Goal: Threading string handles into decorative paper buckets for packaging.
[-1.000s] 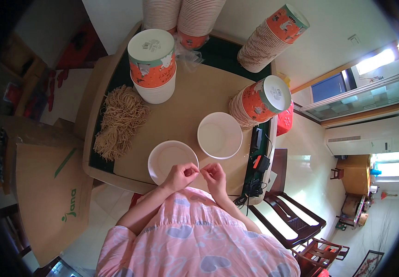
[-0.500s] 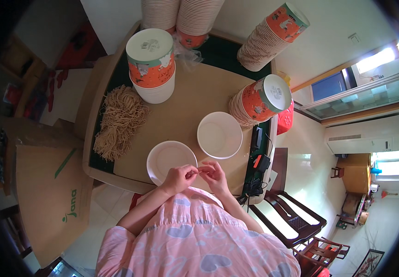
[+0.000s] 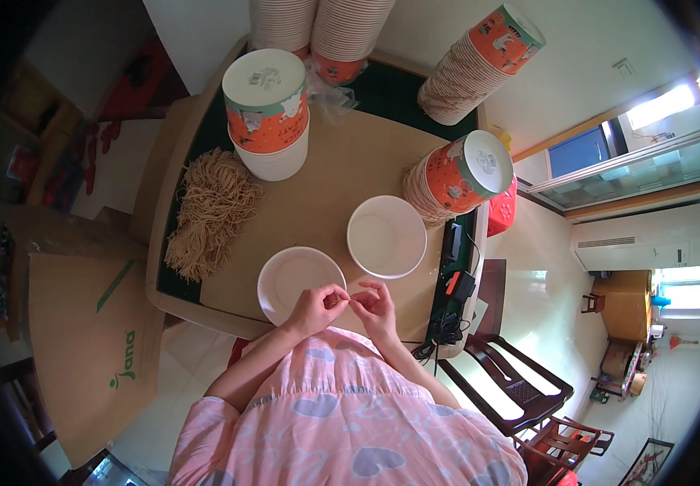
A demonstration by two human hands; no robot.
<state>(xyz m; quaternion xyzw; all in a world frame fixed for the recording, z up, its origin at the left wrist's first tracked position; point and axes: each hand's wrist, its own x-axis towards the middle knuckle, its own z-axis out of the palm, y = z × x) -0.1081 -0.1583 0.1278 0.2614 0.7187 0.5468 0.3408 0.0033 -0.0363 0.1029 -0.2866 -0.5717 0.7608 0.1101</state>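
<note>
Both hands meet at the table's near edge: the left hand (image 3: 315, 307) and the right hand (image 3: 377, 305) have fingertips pinched together on something too small to make out. Just beyond the left hand lies a white lid (image 3: 300, 281); a white bowl (image 3: 386, 236) stands to its right, a heap of dry noodles (image 3: 208, 212) farther left.

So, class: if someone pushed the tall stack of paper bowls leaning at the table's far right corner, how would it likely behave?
The stack of paper bowls already leans, so a push would probably topple it. Being nested paper, it is likely light and might slide apart.
</note>
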